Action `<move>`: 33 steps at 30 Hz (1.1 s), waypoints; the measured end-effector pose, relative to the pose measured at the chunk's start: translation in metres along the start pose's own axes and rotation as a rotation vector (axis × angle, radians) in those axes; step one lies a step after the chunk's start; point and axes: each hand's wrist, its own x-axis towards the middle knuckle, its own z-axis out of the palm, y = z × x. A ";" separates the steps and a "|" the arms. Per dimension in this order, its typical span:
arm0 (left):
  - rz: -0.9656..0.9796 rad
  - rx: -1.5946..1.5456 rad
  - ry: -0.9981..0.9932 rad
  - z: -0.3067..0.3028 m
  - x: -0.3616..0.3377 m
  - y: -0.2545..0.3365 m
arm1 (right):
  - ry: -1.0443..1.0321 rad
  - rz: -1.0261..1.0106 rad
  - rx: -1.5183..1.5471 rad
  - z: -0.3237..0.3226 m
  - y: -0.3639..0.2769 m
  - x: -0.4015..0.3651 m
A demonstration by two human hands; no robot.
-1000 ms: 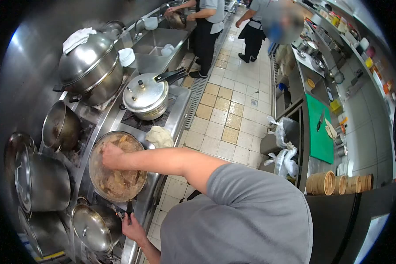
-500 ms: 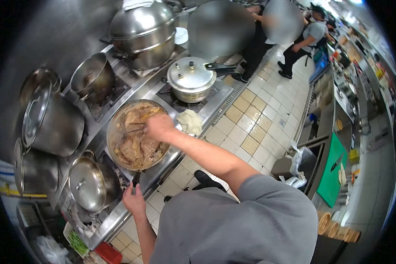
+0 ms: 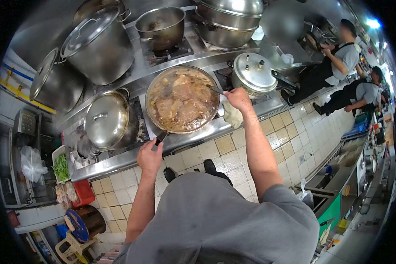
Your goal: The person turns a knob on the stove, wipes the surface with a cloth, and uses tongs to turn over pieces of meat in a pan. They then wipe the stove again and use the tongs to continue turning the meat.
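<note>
A wide frying pan (image 3: 153,119) full of meat pieces (image 3: 180,99) in bubbling brown sauce sits on the stove. Its short black handle (image 3: 161,137) points toward me, and my left hand (image 3: 149,157) has it between thumb and fingers. My right hand (image 3: 239,99) is closed around metal tongs (image 3: 215,89), whose tips reach over the pan's right side. Below that hand, a crumpled pale cloth (image 3: 232,115) lies at the stove's front edge.
A lidded pot (image 3: 108,119) stands left of the pan, a pressure cooker (image 3: 254,72) right of it. Behind are a large stockpot (image 3: 102,50), an open pot (image 3: 163,28) and a steamer (image 3: 229,26). Two people (image 3: 339,61) stand farther right along the aisle.
My view has turned toward the stove. My right hand has moved from over the middle of the pan to its right rim. My left hand has closed on the pan handle.
</note>
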 end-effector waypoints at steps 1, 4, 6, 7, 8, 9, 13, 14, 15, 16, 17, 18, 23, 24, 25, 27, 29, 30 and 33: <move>-0.015 -0.016 -0.009 0.000 -0.001 0.001 | -0.034 0.050 -0.097 -0.001 -0.001 0.001; -0.036 0.001 -0.008 -0.001 -0.002 0.003 | -0.071 0.048 -0.166 0.002 -0.004 -0.008; -0.039 0.007 -0.009 -0.001 -0.002 0.003 | -0.014 0.031 -0.229 0.005 -0.012 -0.028; -0.058 -0.008 -0.006 -0.001 -0.003 0.003 | -0.014 0.028 -0.233 0.012 -0.018 -0.033; -0.072 -0.025 -0.007 0.000 -0.004 0.004 | 0.033 -0.001 -0.289 0.018 -0.024 -0.038; -0.059 -0.037 -0.018 0.002 -0.004 0.001 | 0.088 -0.018 -0.346 0.021 -0.026 -0.040; 0.046 -0.043 0.018 0.010 -0.002 -0.012 | 0.133 -0.034 -0.329 0.031 -0.021 -0.038; 0.005 -0.026 -0.013 0.007 -0.001 -0.006 | 0.140 -0.057 -0.322 0.031 -0.018 -0.039; 0.030 -0.034 -0.023 0.010 0.000 -0.006 | 0.143 -0.088 -0.316 0.032 -0.017 -0.039; 0.008 -0.045 -0.032 0.011 0.000 -0.008 | 0.182 -0.119 -0.305 0.035 -0.017 -0.041; -0.023 -0.050 -0.039 0.009 -0.001 -0.009 | 0.185 -0.110 -0.300 0.033 -0.016 -0.043; 0.015 -0.034 -0.016 0.010 0.000 -0.011 | 0.188 -0.131 -0.313 0.033 -0.018 -0.044; -0.063 -0.057 -0.034 0.002 0.000 -0.006 | 0.169 -0.187 -0.398 0.054 -0.026 -0.027; -0.043 -0.033 -0.029 0.001 0.000 -0.004 | 0.180 -0.199 -0.403 0.055 -0.026 -0.026; -0.018 -0.012 -0.026 0.002 0.001 -0.004 | 0.196 -0.207 -0.410 0.055 -0.025 -0.026; -0.041 -0.029 -0.016 0.003 0.000 -0.006 | 0.146 -0.183 -0.392 0.042 -0.033 -0.037; -0.059 -0.062 -0.022 0.004 0.001 -0.005 | 0.110 -0.035 -0.398 0.031 -0.036 -0.047; -0.079 -0.042 -0.024 0.004 0.000 -0.003 | 0.103 -0.046 -0.400 0.031 -0.034 -0.045; -0.078 -0.050 -0.042 0.000 0.000 -0.001 | 0.075 -0.086 -0.438 0.037 -0.027 -0.042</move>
